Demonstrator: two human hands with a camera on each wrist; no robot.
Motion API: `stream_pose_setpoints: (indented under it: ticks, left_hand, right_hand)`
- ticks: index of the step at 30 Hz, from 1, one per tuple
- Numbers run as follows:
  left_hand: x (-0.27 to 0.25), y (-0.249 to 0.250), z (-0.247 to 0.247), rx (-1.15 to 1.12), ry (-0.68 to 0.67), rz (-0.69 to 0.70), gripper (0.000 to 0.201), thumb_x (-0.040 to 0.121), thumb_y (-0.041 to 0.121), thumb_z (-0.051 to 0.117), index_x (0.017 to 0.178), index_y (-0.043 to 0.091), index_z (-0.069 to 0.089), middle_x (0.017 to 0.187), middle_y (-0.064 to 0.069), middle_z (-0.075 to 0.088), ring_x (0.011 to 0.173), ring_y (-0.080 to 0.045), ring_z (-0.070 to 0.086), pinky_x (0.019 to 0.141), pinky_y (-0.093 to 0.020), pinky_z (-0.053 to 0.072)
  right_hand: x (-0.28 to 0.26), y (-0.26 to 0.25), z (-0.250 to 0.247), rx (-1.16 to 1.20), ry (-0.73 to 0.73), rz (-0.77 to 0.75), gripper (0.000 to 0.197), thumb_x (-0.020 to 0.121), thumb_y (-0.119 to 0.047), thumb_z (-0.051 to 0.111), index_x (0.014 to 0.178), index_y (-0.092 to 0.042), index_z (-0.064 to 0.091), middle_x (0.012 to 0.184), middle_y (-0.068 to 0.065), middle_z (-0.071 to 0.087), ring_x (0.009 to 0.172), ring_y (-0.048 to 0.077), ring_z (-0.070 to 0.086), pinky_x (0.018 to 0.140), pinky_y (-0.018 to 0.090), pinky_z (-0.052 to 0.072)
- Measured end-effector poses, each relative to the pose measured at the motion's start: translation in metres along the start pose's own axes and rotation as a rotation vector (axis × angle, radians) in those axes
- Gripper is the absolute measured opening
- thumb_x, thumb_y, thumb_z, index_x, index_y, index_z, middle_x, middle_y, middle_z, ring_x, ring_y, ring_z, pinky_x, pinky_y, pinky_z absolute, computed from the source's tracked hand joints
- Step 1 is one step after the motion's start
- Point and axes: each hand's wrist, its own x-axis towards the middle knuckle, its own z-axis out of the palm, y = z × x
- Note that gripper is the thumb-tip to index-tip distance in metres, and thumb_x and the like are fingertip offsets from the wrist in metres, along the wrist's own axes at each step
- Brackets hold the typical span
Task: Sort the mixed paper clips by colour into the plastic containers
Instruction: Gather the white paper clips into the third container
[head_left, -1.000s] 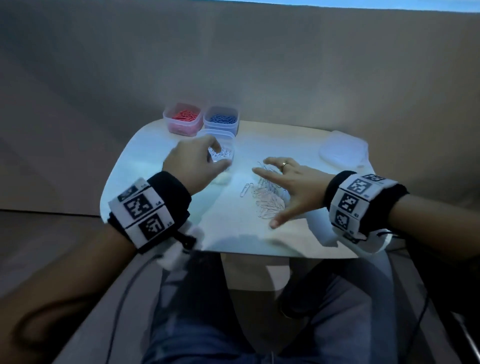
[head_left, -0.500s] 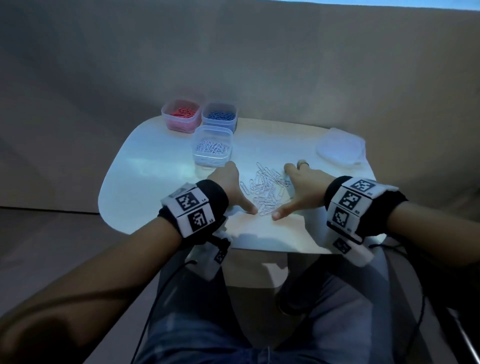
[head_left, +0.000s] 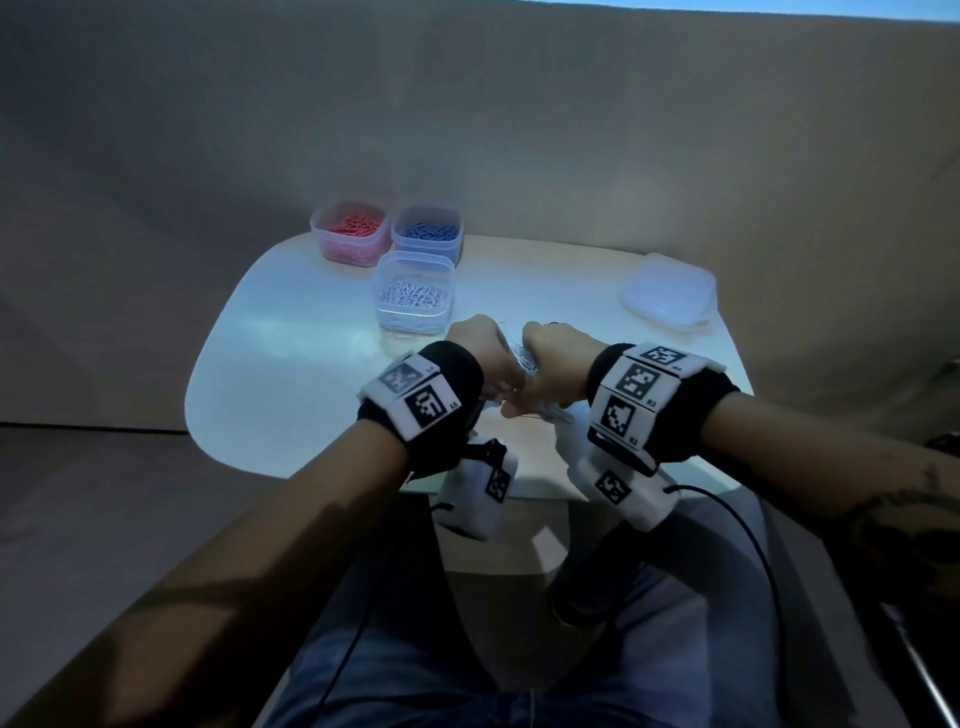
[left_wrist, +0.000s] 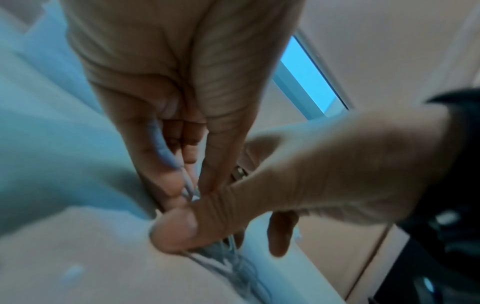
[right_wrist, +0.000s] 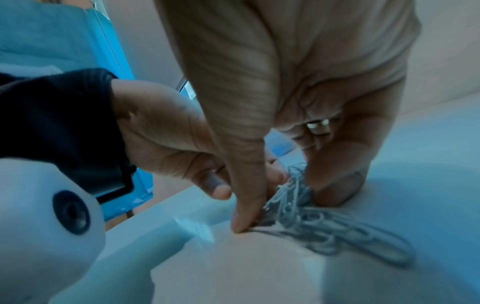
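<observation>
- I see my left hand (head_left: 483, 358) and right hand (head_left: 550, 364) pressed together at the near edge of the white table (head_left: 291, 364).
- A heap of silver paper clips (right_wrist: 311, 216) lies squeezed between both palms, the fingers of each hand curled around it, clips spilling out beneath my right thumb (right_wrist: 246, 205).
- Behind the hands stand the clear container of silver clips (head_left: 414, 299), the red-clip container (head_left: 352, 229) and the blue-clip container (head_left: 428, 233).
</observation>
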Motion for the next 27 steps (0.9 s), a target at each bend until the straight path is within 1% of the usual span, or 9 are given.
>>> stream_pose_setpoints:
  ticks: [2,4,6,10,15,20,23,25,27]
  left_hand:
    - [0.003,-0.003,-0.002,-0.079,-0.023,-0.021,0.015,0.079,-0.002,0.064,0.066,0.004,0.06,0.041,-0.002,0.057,0.036,-0.008,0.054,0.053,-0.022,0.054]
    - [0.005,-0.006,-0.002,-0.156,-0.031,-0.024,0.018,0.082,-0.002,0.06,0.065,0.004,0.058,0.038,0.0,0.055,0.033,-0.006,0.052,0.048,-0.02,0.051]
    - [0.007,-0.007,0.001,-0.208,-0.022,-0.02,0.022,0.085,-0.001,0.058,0.064,0.005,0.056,0.04,-0.002,0.055,0.033,-0.007,0.052,0.048,-0.021,0.05]
    - [0.009,-0.004,0.007,-0.314,-0.018,-0.032,0.026,0.09,-0.001,0.048,0.066,0.006,0.048,0.057,-0.011,0.052,0.03,-0.008,0.048,0.04,-0.019,0.046]
    - [0.011,0.006,0.007,-0.474,0.009,-0.08,0.027,0.091,-0.005,0.029,0.069,0.011,0.035,0.059,-0.008,0.04,0.03,-0.012,0.038,0.037,-0.015,0.038]
    - [0.011,0.0,-0.008,-0.516,0.055,-0.105,0.033,0.094,-0.007,0.028,0.065,0.009,0.032,0.052,-0.01,0.035,0.025,-0.008,0.035,0.03,-0.011,0.027]
    - [0.005,-0.007,-0.018,-0.565,0.097,-0.099,0.034,0.097,-0.004,0.031,0.065,0.007,0.035,0.032,-0.003,0.044,0.022,-0.004,0.04,0.026,-0.008,0.026]
    - [-0.001,-0.009,-0.02,-0.587,0.14,-0.078,0.031,0.095,-0.002,0.034,0.067,0.009,0.038,0.047,-0.007,0.047,0.025,-0.003,0.04,0.028,-0.006,0.024]
    - [-0.006,-0.013,-0.016,-0.674,0.191,-0.062,0.029,0.094,0.0,0.035,0.069,0.012,0.042,0.062,-0.005,0.045,0.042,-0.007,0.043,0.032,-0.008,0.024]
  right_hand:
    - [0.0,0.001,0.0,0.028,0.009,-0.007,0.055,0.071,-0.037,0.077,0.093,-0.01,0.035,0.089,0.005,0.046,0.08,0.022,0.048,0.054,0.026,0.039]
    - [-0.001,0.0,-0.001,0.034,0.016,-0.02,0.049,0.074,-0.034,0.075,0.095,-0.01,0.037,0.093,0.007,0.047,0.08,0.022,0.049,0.058,0.028,0.042]
    - [-0.002,-0.001,-0.001,0.038,0.011,-0.024,0.042,0.078,-0.03,0.072,0.098,-0.01,0.041,0.093,0.006,0.047,0.082,0.021,0.049,0.066,0.031,0.045]
    - [-0.003,-0.002,-0.004,0.038,-0.011,0.003,0.03,0.083,-0.02,0.066,0.088,-0.01,0.038,0.072,-0.001,0.04,0.082,0.021,0.049,0.055,0.023,0.039]
    - [0.001,-0.007,-0.003,-0.05,-0.005,0.024,0.033,0.087,-0.01,0.054,0.062,-0.013,0.032,0.062,0.001,0.039,0.076,0.024,0.048,0.047,0.021,0.032]
    - [-0.002,-0.014,0.0,-0.111,0.007,0.056,0.016,0.087,-0.002,0.052,0.092,-0.006,0.037,0.082,0.008,0.042,0.079,0.026,0.046,0.058,0.03,0.037]
    - [0.0,-0.017,0.002,-0.14,0.02,0.053,0.013,0.088,0.0,0.05,0.092,-0.005,0.038,0.087,0.011,0.041,0.068,0.024,0.045,0.058,0.03,0.036]
    - [0.002,-0.018,0.002,-0.149,0.034,0.065,0.017,0.089,0.001,0.047,0.078,-0.006,0.036,0.073,0.008,0.038,0.059,0.019,0.039,0.048,0.025,0.03]
    - [0.002,-0.018,0.0,-0.132,0.046,0.078,0.029,0.091,0.001,0.042,0.066,-0.009,0.031,0.07,0.005,0.039,0.063,0.022,0.046,0.045,0.022,0.03]
